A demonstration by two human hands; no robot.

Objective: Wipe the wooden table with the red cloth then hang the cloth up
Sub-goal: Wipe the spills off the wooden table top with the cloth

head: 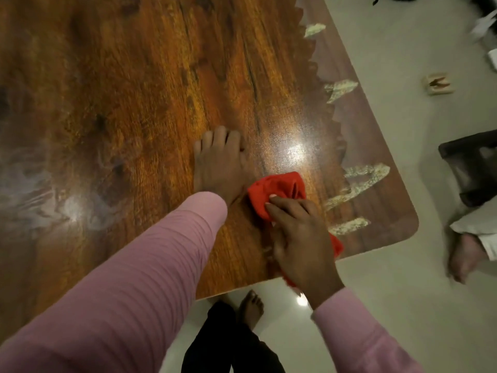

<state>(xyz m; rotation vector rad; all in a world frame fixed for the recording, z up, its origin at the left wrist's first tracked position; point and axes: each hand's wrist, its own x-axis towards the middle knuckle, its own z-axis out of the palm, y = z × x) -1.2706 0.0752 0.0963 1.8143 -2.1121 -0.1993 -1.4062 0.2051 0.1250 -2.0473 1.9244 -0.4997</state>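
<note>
Pink-sleeved left grip (219,164) lay flat, fingers straight, on the wooden counter (121,90); just beside it the right grip (301,238) clutched the red cloth (279,187) against the counter's corner (long overlapping strokes would serve best).

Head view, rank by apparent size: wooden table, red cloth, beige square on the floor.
1. wooden table, by far.
2. red cloth, partly hidden under the right hand.
3. beige square, farther from the camera.

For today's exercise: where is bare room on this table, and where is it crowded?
Bare: the wooden table beyond and left of the left hand. Crowded: near right corner, where the right hand grips the red cloth.
</note>
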